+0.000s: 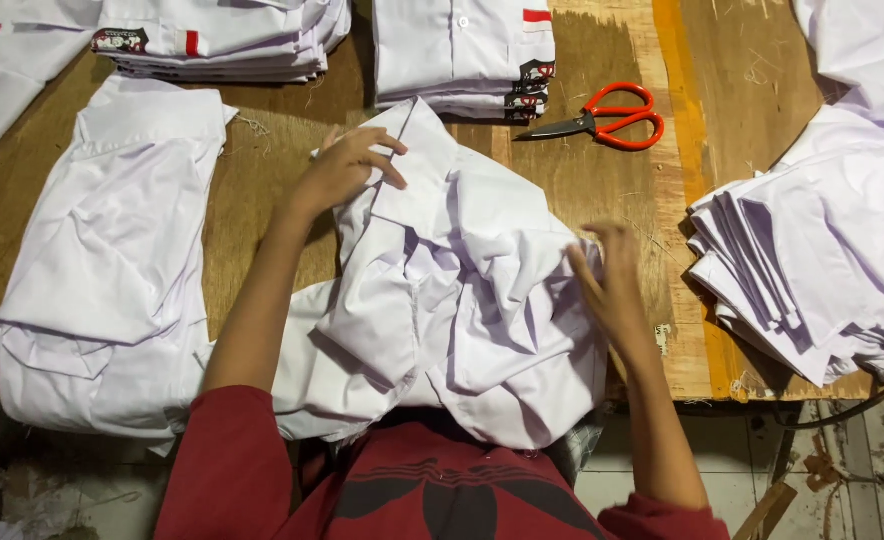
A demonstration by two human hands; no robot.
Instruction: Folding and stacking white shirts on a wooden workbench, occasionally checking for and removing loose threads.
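We have a crumpled white shirt (462, 290) lying collar-away on the wooden surface (572, 180), our left hand (347, 165) pinching its collar with fingers together to hold it in place. Our right hand (612, 290), fingers loosely apart, rests on its right edge to spread it; folded shirts (462, 50) and orange scissors (602, 120) lie beyond.

Red-handled scissors (602, 122) lay on the wooden table (602, 180), blades pointing left, just right of a stack of folded white shirts (462, 55) at the far edge. A second folded stack (217, 40) sat at the far left. A loose white shirt (102, 290) lay spread on the near left. On the right, a fanned pile of white pieces (812, 270) overhung the edge. A dark cable (847, 408) ran below it.
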